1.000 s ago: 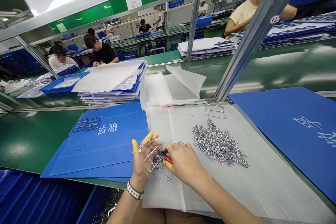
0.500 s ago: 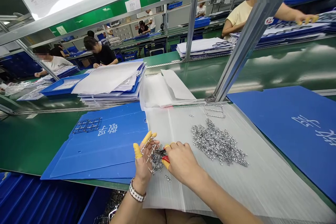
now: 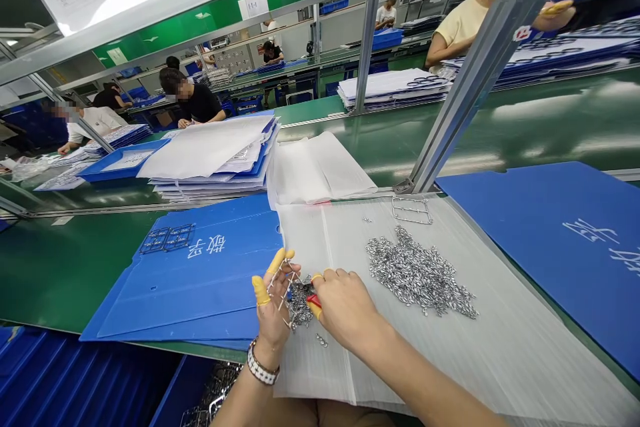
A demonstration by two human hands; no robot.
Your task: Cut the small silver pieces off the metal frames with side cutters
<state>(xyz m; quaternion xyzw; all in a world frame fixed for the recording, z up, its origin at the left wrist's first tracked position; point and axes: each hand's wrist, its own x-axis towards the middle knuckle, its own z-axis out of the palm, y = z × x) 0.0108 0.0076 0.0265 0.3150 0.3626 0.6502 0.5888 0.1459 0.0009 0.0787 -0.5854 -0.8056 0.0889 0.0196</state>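
Observation:
My left hand (image 3: 273, 323), with yellow covers on its fingertips, holds up a thin silver metal frame (image 3: 282, 301) by its edges. My right hand (image 3: 353, 310) is closed around a red-handled tool (image 3: 313, 300); the tool's working end is hidden. Both hands are over a small heap of shiny metal pieces (image 3: 303, 315) lying on a white foam sheet (image 3: 370, 367). To the right is a larger pile of the same kind of small pieces (image 3: 420, 273). Another rectangular wire frame (image 3: 411, 210) lies flat near the sheet's far edge.
Blue plastic boards (image 3: 190, 300) lie at left, bearing dark frames (image 3: 167, 238). Another blue board (image 3: 550, 240) is at right. A metal post (image 3: 445, 127) rises behind the sheet, beside stacked papers and boards (image 3: 210, 153). Co-workers sit beyond. Blue bins (image 3: 75, 380) stand below left.
My hands keep nearly the same pose, frame and tool still held. The view has shifted slightly. A co-worker's arm at upper right has drawn back to the left.

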